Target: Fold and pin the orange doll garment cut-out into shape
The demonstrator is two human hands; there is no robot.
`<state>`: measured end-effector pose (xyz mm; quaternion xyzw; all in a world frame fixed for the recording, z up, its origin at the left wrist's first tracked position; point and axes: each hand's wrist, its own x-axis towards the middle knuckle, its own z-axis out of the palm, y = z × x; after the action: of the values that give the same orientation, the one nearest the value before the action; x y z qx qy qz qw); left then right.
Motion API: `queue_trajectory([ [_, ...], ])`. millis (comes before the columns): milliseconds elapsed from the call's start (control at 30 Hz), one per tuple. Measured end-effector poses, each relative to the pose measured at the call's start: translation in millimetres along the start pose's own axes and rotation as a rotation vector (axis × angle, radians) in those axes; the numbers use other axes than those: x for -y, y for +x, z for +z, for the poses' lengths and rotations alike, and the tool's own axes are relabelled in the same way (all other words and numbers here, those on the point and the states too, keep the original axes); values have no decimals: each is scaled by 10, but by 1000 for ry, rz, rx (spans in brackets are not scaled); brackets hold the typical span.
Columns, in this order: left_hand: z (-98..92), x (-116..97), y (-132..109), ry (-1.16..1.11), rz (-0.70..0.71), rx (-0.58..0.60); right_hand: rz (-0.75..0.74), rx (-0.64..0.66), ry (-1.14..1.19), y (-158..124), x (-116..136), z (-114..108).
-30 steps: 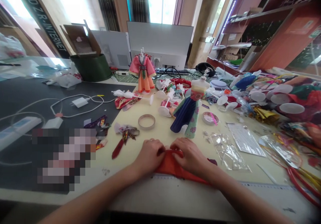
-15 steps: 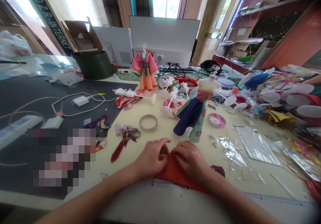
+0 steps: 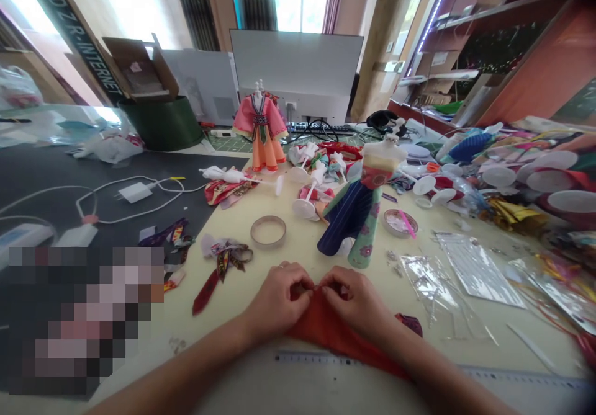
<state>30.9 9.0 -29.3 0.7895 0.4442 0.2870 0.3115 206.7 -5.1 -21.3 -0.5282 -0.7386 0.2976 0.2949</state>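
A piece of red-orange fabric (image 3: 333, 328) lies on the table's near side, under and between my hands. My left hand (image 3: 284, 291) pinches its upper edge between thumb and fingertips. Close beside it, my right hand (image 3: 349, 291) pinches the same edge, fingers curled. A ruler (image 3: 316, 358) lies flat beneath the cloth, its scale showing along the near side. Past my right wrist a dark patterned scrap (image 3: 410, 324) pokes out. Beyond my hands stands a small dress form in a blue and green skirt (image 3: 351, 216).
A tape roll (image 3: 268, 231) and patterned fabric strips (image 3: 222, 266) lie ahead on the left. To the right are a small dish (image 3: 400, 223), clear plastic bags (image 3: 435, 291) and a heap of doll stands (image 3: 535, 179). A dressed doll form (image 3: 261, 129) stands before the monitor (image 3: 298, 61).
Both hands have curled in more, fingertips drawn together on the cloth edge. More red-orange fabric shows between them. The view has shifted slightly.
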Motion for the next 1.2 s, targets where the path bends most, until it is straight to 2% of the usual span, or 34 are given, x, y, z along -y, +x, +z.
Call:
queue_trajectory([
  [267,-21,5,1,-76,-26,30,23,79,97,13,-20,32],
  [600,-43,-9,-1,-127,7,48,71,101,260,26,-20,28],
  [800,-47,-27,-47,-92,-36,-55,103,102,330,42,-9,23],
  [867,-49,-21,-59,-62,12,-107,103,97,349,47,-4,18],
  [1067,-21,10,-58,113,308,-249,103,93,369,48,-7,0],
  [1200,-4,15,-53,181,335,-247,109,106,395,43,-17,6],
])
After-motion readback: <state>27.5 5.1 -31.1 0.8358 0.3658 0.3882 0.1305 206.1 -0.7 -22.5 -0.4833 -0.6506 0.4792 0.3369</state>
